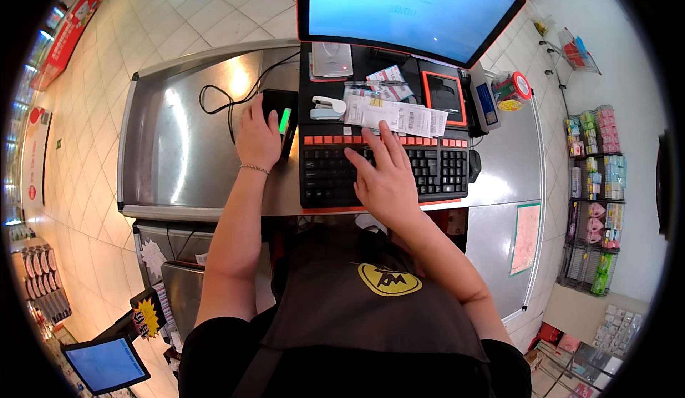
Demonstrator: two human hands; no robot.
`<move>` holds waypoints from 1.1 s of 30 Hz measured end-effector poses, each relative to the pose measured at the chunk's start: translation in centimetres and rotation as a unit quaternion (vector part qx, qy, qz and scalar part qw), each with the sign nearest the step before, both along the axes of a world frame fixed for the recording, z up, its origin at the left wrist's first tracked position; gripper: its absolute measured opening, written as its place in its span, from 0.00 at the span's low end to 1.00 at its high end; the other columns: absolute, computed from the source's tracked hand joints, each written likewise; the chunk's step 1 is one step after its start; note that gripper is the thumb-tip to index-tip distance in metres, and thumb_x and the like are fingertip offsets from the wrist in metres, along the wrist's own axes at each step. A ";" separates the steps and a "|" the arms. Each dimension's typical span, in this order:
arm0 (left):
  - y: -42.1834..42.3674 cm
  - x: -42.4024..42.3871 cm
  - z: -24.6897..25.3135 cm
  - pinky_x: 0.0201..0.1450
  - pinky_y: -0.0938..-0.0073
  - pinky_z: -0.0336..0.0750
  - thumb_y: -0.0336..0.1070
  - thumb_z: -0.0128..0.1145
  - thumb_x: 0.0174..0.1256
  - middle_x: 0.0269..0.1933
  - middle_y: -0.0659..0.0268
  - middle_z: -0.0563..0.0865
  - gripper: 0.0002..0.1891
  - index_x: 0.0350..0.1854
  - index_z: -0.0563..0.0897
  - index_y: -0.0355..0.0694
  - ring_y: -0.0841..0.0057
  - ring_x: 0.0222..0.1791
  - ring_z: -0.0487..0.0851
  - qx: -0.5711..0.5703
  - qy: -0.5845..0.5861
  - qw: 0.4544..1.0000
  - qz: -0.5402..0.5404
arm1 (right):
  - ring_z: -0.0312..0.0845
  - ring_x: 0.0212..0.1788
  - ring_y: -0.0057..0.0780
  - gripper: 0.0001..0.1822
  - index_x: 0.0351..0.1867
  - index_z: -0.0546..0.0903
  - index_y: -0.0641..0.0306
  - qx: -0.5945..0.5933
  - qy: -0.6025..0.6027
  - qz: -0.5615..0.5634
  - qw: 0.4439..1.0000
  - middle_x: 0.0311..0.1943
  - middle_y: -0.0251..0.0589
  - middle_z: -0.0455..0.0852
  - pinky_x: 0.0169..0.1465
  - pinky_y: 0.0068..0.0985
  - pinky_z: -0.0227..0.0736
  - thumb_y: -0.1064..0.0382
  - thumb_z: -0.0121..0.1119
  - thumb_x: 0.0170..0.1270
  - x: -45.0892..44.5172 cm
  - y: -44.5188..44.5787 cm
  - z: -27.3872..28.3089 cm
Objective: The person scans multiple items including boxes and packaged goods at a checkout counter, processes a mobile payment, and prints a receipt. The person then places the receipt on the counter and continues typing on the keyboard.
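My left hand [259,140], with a chain bracelet at the wrist, lies against the left side of a small black device [279,99] with a lit green display. The thumb is on top of it; whether the fingers grip it is hidden. Over a black keyboard [329,170] with a row of red keys, my right hand [389,176] is spread and holds nothing. One fingertip reaches the edge of the printed paper slips [417,118] above the keys; contact is unclear. A white stapler [327,108] stands left of the slips.
A large monitor [401,7] rises behind the keyboard. A black mouse [474,166] and a red-lidded jar [511,90] are to the right. A black cable [217,110] loops over the metal counter [182,178]. Racks of goods [594,200] line the right wall.
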State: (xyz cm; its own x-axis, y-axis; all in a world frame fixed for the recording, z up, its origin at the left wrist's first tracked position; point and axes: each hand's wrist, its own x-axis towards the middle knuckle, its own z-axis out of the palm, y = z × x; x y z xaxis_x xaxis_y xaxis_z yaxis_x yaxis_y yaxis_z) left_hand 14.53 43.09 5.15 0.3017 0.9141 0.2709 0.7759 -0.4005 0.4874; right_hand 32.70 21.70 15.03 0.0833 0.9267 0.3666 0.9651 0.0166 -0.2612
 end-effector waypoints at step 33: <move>0.1 -0.3 -0.4 0.62 0.51 0.80 0.44 0.52 0.82 0.66 0.49 0.80 0.26 0.77 0.70 0.45 0.47 0.63 0.82 -0.007 -0.008 1.000 -0.008 | 0.59 0.82 0.55 0.12 0.45 0.86 0.62 0.035 -0.022 0.050 0.998 0.69 0.51 0.77 0.81 0.56 0.55 0.62 0.62 0.63 -3.8 5.8 -0.4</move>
State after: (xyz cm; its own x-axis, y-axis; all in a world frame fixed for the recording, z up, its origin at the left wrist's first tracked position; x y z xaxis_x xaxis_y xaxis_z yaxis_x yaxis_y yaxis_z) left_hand 14.23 43.23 4.80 0.3123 0.9130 0.2625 0.7612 -0.4058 0.5058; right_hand 28.90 27.52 14.63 -0.0259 0.9016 0.4318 0.9681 0.1304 -0.2142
